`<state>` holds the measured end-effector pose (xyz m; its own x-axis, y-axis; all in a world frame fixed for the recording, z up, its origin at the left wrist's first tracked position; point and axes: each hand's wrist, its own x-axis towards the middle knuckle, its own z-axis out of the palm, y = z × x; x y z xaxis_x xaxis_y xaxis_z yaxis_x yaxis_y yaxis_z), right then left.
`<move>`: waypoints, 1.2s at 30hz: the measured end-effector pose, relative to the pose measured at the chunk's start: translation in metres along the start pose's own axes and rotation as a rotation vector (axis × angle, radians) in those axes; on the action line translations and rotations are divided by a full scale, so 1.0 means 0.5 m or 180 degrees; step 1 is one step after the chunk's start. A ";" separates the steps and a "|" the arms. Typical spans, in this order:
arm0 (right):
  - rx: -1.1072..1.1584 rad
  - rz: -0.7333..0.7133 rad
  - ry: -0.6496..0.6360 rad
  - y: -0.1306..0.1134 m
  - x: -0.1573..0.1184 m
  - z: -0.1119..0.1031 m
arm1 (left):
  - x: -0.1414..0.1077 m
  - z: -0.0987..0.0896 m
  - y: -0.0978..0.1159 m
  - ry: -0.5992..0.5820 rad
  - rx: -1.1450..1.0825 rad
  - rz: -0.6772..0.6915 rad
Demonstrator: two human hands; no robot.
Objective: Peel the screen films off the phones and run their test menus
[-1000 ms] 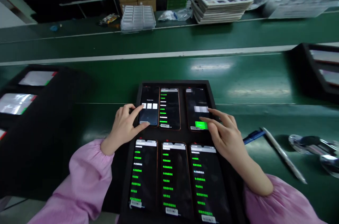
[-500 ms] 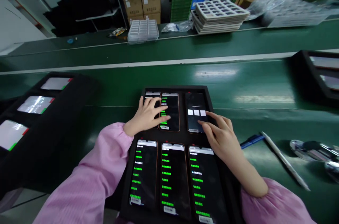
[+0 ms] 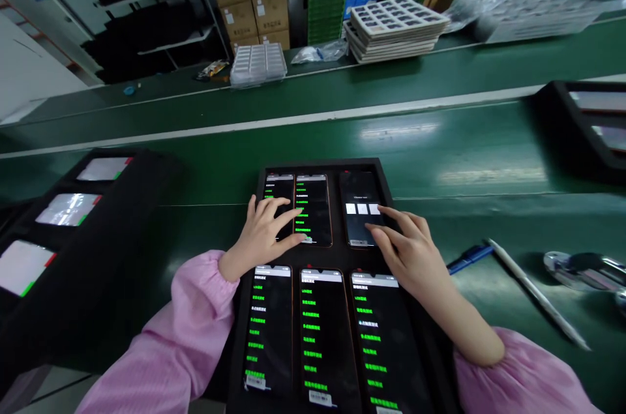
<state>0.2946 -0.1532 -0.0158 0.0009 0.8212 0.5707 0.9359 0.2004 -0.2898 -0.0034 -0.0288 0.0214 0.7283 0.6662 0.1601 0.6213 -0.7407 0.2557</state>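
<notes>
A black tray point(image 3: 337, 257) holds several phones with lit screens. My left hand point(image 3: 267, 228), fingers spread and holding nothing, is over the two upper left phones; a fingertip lies at the lower part of the upper middle phone point(image 3: 317, 205). My right hand point(image 3: 403, 244) is at the upper right phone point(image 3: 357, 189), fingers apart, with fingertips at its right edge and on its screen, which shows three white squares. Three phones, among them the lower middle phone point(image 3: 327, 336), show green and white text lines in the near row.
Left stands a black tray point(image 3: 112, 205) with white-screened phones; another black tray point(image 3: 552, 114) is at the right. A blue pen point(image 3: 469, 259), a white stylus point(image 3: 535, 290) and a shiny metal object point(image 3: 587, 270) lie right of my hand. Stacked trays point(image 3: 396, 29) stand behind.
My left hand has moved down and slightly left over the upper phones. The text on the upper middle phone's screen has changed. My right hand stays at the upper right phone.
</notes>
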 end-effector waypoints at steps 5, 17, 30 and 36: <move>-0.0032 -0.0041 0.0004 -0.002 0.001 -0.001 | 0.011 0.013 0.001 0.0120 0.0119 -0.0100; -0.0106 0.0057 -0.0081 -0.008 0.000 -0.006 | -0.014 0.025 -0.008 0.0510 -0.0017 0.0363; -0.0128 0.0183 -0.0206 -0.011 0.003 -0.010 | -0.009 0.019 0.000 0.0137 0.0120 0.0439; -0.0369 0.0670 -0.0219 -0.006 0.036 -0.013 | -0.007 0.015 -0.001 0.0093 0.0120 0.0459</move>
<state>0.2940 -0.1427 0.0004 0.1798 0.8735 0.4523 0.9518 -0.0383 -0.3045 -0.0042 -0.0316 0.0134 0.8024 0.5546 0.2203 0.5217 -0.8312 0.1922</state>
